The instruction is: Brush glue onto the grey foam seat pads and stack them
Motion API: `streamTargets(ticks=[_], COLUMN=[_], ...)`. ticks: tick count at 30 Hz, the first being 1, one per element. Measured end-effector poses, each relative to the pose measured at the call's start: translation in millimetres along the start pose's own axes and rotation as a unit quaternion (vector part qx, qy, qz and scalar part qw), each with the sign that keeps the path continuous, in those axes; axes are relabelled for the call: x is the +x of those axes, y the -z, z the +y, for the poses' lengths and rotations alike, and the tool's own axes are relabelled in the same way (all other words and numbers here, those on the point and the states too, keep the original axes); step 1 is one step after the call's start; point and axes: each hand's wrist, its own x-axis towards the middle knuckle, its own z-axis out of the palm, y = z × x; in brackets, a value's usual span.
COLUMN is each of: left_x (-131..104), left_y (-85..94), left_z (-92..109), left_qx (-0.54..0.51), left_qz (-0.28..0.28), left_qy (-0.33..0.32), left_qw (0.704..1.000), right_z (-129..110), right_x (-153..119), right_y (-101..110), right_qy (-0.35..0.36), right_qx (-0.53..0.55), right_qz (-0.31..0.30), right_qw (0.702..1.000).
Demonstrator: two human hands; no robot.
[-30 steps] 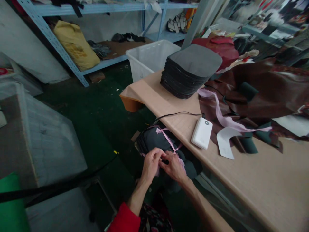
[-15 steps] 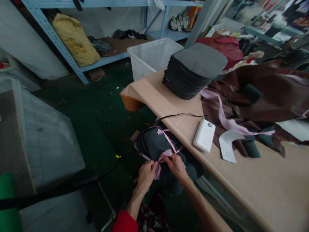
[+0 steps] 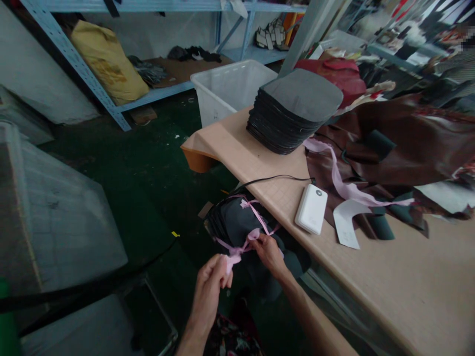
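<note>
Beside the table edge, below its top, sits a bundle of dark sheets bound with a pink fabric strip. My left hand is closed on one end of the strip, held out toward me and to the left of the bundle. Pinched in my right hand is another part of the strip, close against the bundle. Between the two hands the strip is gathered, perhaps in a knot; I cannot tell. The lower part of the bundle is hidden behind my hands and forearms.
On the table stand a stack of black sheets, a white power bank with a cable, and brown leather pieces. A white bin is behind the table; a grey bin stands left. A blue shelf lines the back.
My left hand has pulled away from the bundle, down and to the left, drawing the strip's end out. My right hand has stayed nearly in place, still pinching the strip.
</note>
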Motion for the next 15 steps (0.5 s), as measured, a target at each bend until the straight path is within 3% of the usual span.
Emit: streamTargets(ticks=[3, 6, 8, 10, 13, 15], left_x=[-9.9, -3.1, 7.2, 17.0, 28.6, 36.6], left_y=[7.3, 22.8, 35.9, 45.2, 42.1, 28.9], left_z=[33.3, 34.2, 16.3, -12.8, -64.9, -95.4], left_qx=[-0.036, -0.156, -0.231, -0.218, -0.023, 0.037], left_qz=[0.013, 0.049, 0.086, 0.106, 0.128, 0.133], left_qy=[-0.026, -0.026, -0.026, -0.001, 0.067, 0.078], left_qw=[0.999, 0.986, 0.969, 0.970, 0.989, 0.987], right_z=[-3.1, -8.3, -8.5, -6.0, -3.4, -6.3], right_x=[0.4, -2.6, -6.0, -9.9, -15.4, -18.8], right_y=[2.2, 11.4, 20.0, 27.4, 31.4, 29.4], right_qy=[-0.006, -0.004, 0.027, 0.072, 0.153, 0.194], right_qx=[-0.012, 0.034, 0.073, 0.059, -0.066, -0.172], right_qz=[0.011, -0.041, -0.088, -0.090, -0.043, -0.039], right_qw=[1.000, 0.999, 0.993, 0.992, 0.985, 0.965])
